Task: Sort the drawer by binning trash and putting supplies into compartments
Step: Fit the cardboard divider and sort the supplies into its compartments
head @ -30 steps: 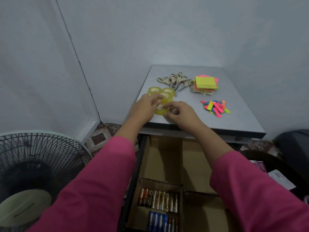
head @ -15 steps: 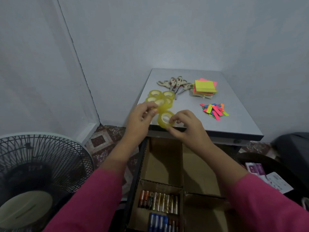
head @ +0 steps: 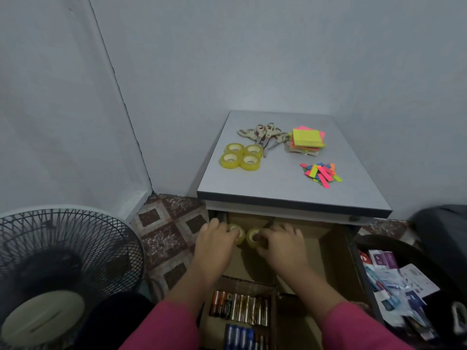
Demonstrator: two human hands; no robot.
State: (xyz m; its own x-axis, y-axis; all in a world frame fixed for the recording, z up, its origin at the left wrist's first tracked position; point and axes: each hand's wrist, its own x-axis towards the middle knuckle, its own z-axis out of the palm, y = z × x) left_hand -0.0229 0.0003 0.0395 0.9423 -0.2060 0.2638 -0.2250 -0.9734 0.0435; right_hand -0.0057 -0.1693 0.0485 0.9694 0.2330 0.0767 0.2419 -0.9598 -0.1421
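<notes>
No lettering anywhere is sharp enough to read.

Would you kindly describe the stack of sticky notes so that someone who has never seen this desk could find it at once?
Start at the grey desk top above the open drawer and look to its far right part. The stack of sticky notes lies there, just right of the scissors and beyond the loose colour strips. It alone is a square pad, yellow on top with pink and orange layers beneath.

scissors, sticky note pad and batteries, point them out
scissors (head: 265, 135), head view, on the handles
sticky note pad (head: 307, 138), head view, on the yellow top sheet
batteries (head: 240, 309), head view, middle of the upper row
</notes>
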